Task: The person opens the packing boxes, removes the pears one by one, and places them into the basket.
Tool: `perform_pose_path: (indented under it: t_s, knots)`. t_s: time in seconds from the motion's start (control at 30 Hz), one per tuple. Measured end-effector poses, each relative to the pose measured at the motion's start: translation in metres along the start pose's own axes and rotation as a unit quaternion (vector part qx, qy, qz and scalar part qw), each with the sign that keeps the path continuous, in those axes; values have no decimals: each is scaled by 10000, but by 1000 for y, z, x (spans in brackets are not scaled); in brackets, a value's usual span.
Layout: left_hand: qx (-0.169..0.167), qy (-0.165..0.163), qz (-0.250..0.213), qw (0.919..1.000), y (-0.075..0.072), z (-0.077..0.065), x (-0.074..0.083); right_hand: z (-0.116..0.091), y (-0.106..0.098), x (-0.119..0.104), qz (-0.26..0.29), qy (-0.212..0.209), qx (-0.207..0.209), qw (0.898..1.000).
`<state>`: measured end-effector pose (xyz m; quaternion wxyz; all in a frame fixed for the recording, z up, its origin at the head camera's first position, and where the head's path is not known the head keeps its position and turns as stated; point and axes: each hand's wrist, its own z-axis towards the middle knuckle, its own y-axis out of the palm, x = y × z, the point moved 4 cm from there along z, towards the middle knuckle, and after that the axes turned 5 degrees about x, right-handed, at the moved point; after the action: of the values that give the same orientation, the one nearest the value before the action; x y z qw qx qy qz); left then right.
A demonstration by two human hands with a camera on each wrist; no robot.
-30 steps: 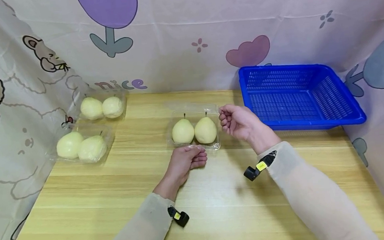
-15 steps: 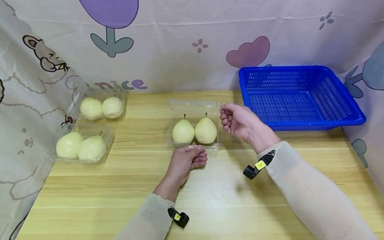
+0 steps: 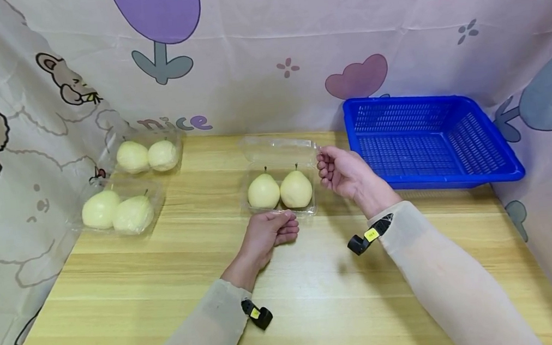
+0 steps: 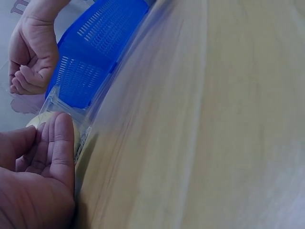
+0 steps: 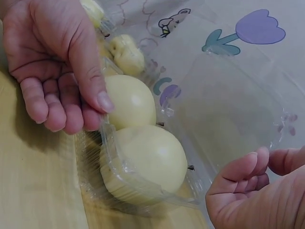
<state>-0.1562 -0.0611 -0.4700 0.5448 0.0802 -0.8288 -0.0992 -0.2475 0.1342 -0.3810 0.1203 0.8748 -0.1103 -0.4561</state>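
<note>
A clear plastic clamshell box [image 3: 248, 208] holds two pale yellow-green pears, a left pear [image 3: 263, 191] and a right pear [image 3: 296, 189], stems pointing to the back. Its hinged lid [image 3: 279, 151] stands raised behind them; the right wrist view shows it tilted up too. My left hand [image 3: 266, 233] pinches the box's front rim between thumb and curled fingers. At the lid's right corner, my right hand [image 3: 342, 175] grips the edge between thumb and forefinger. In the right wrist view, both pears [image 5: 147, 160] sit between my two hands.
Two more clear boxes with wrapped pears stand at the left: a back box [image 3: 148, 153] and a front box [image 3: 117, 211]. A blue plastic basket [image 3: 434, 180] stands at the back right, against the printed curtain [image 3: 256, 53]. Everything rests on a wooden table [image 3: 169, 308].
The lid has swung upward and back from low over the pears, with my right hand rising slightly with it. My left hand has stayed on the front rim.
</note>
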Motion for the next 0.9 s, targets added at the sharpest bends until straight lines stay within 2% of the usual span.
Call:
perform_pose_path:
  t_s: [0.6, 0.9]
  knots:
    - [6, -100, -100, 9999, 4, -5, -2, 4, -1, -3, -85, -189, 304, 9993]
    - [103, -164, 63, 9998, 2, -9, -1, 4, -2, 0, -253, -367, 305, 9985]
